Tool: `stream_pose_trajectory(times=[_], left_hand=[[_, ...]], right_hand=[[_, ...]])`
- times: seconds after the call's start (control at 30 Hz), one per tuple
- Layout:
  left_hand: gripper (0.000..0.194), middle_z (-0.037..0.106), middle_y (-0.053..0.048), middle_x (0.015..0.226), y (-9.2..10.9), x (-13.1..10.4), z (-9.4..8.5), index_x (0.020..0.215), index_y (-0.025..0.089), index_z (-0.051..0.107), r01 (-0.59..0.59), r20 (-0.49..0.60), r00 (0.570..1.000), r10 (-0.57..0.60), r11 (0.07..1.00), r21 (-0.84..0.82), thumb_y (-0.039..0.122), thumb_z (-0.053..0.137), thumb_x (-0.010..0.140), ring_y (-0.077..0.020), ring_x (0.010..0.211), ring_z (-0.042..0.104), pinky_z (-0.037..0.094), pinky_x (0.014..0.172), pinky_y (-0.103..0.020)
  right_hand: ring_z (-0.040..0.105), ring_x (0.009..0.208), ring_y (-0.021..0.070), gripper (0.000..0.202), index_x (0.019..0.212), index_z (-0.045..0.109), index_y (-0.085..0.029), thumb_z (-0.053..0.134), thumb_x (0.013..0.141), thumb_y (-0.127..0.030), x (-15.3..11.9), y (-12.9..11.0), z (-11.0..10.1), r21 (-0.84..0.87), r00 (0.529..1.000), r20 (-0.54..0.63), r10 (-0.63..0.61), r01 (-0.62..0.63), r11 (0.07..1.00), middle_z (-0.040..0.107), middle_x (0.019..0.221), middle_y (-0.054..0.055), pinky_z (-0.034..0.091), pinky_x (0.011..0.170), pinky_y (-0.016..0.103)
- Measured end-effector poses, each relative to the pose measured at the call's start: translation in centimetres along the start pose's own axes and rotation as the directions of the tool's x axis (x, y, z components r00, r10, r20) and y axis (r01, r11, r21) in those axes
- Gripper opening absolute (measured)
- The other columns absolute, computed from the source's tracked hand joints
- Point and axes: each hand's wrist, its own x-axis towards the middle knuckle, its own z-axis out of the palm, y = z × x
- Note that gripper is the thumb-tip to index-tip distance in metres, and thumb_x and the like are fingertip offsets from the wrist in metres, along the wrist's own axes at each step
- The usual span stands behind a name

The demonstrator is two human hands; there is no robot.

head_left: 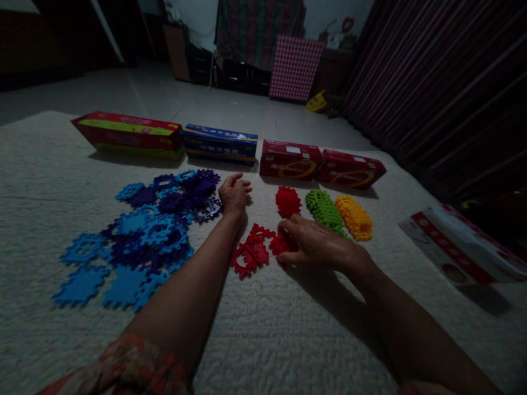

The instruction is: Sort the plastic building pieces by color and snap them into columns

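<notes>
My right hand [315, 241] has its thumb and fingers closed round a red toothed plastic building tile [282, 244] on the cloth. Just left of it lie several loose red tiles [252, 251], some with cut-out middles. A small red stack [288, 201] sits beyond the hand. Farther right, a row of green tiles [323, 208] and a row of yellow tiles [354, 218] stand packed together. My left hand [235, 193] rests with loosely bent fingers apart and nothing in it. Beside it spreads a mixed heap of purple tiles [201, 186] and light blue tiles [82, 286].
Along the far side of the pale quilted cloth [255, 340] stand a red and green box [129, 134], a blue box [220, 144] and two dark red boxes [290, 160]. A white and red box [465, 247] lies at the right. Dark curtains [420, 71] hang behind it.
</notes>
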Motion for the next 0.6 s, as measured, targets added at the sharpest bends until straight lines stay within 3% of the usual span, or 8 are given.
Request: stream_pose_trajectory(times=[0.17,0.23,0.33,0.4,0.6], left_hand=[[0.039,0.063,0.001,0.066,-0.2,0.1,0.0,0.096,0.016,0.065,-0.013,0.012,1.000,0.013,1.000,0.001,0.015,0.053,0.060,-0.0104,0.053,0.057,0.034,0.045,-0.016],[0.038,0.062,0.001,0.066,-0.2,0.1,0.0,0.095,0.016,0.065,-0.018,0.011,1.000,0.018,1.000,0.000,0.016,0.053,0.060,-0.0101,0.053,0.057,0.034,0.045,-0.016],[0.037,0.063,0.001,0.067,-0.3,0.0,0.0,0.095,0.017,0.065,-0.026,0.018,0.999,0.027,1.000,-0.004,0.017,0.053,0.059,-0.0097,0.052,0.056,0.035,0.045,-0.016],[0.038,0.063,0.001,0.067,-0.4,0.0,-0.1,0.095,0.017,0.065,-0.032,0.025,0.999,0.033,0.999,-0.009,0.018,0.054,0.059,-0.0098,0.052,0.056,0.035,0.045,-0.016],[0.039,0.064,0.001,0.068,-0.7,0.2,-0.3,0.096,0.017,0.065,-0.044,0.044,0.998,0.045,0.999,-0.016,0.019,0.055,0.058,-0.0096,0.053,0.056,0.036,0.045,-0.016]], right_hand=[[0.056,0.080,0.0170,0.022,0.090,0.062,-0.020,0.070,0.081,-0.038,0.1,-0.3,-0.5,0.025,0.999,0.046,-0.010,0.009,1.000,0.058,0.097,0.006,0.041,0.068,0.028],[0.057,0.083,0.0181,0.022,0.095,0.065,-0.019,0.069,0.081,-0.036,-0.1,0.1,-1.1,0.048,0.999,0.035,-0.039,0.037,0.998,0.059,0.097,0.006,0.043,0.073,0.029],[0.058,0.096,0.0223,0.036,0.112,0.064,-0.019,0.070,0.082,-0.037,-0.4,1.2,-1.9,0.069,0.992,-0.095,-0.077,0.083,0.994,0.060,0.107,0.009,0.045,0.084,0.033],[0.057,0.097,0.0230,0.038,0.114,0.062,-0.019,0.071,0.081,-0.037,-0.4,1.8,-2.1,0.055,0.977,-0.204,-0.067,0.080,0.995,0.060,0.109,0.009,0.045,0.085,0.034],[0.055,0.085,0.0202,0.024,0.098,0.058,-0.020,0.071,0.082,-0.031,0.6,1.5,-0.5,-0.057,0.942,-0.317,0.108,-0.132,0.990,0.059,0.103,0.009,0.045,0.075,0.032]])
